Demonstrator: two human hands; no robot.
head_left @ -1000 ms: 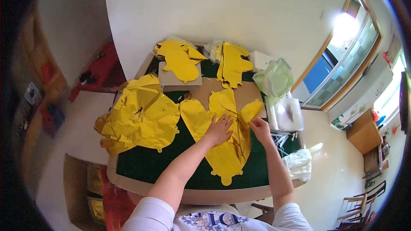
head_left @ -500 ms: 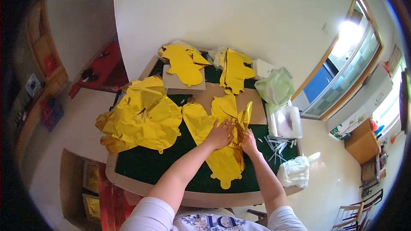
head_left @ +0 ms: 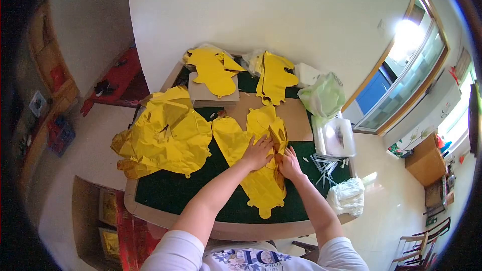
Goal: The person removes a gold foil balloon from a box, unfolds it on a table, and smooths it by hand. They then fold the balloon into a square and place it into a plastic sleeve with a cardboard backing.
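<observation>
A flat, uninflated gold foil balloon (head_left: 265,184) lies on the green tabletop in front of me, its right side folded inward. My left hand (head_left: 258,153) is pressed flat on the middle of the foil, fingers spread. At the folded right edge, my right hand (head_left: 289,164) pinches the foil, its fingertips partly hidden by the fold. To the left is a crumpled heap of gold foil balloons (head_left: 168,133). Two flat stacks of gold foil balloons lie further back, one stack (head_left: 216,78) on a cardboard box and another stack (head_left: 275,78) to its right.
A brown cardboard sheet (head_left: 298,120) lies behind the foil. Along the table's right side are a pale green plastic bag (head_left: 324,95), a clear plastic pack (head_left: 337,139), several thin white sticks (head_left: 325,167) and a white plastic bundle (head_left: 346,196). A wall stands behind the table.
The foil's raised right flap has come over to the left and lies lower. My right hand has shifted slightly left with it, while my left hand still presses on the foil.
</observation>
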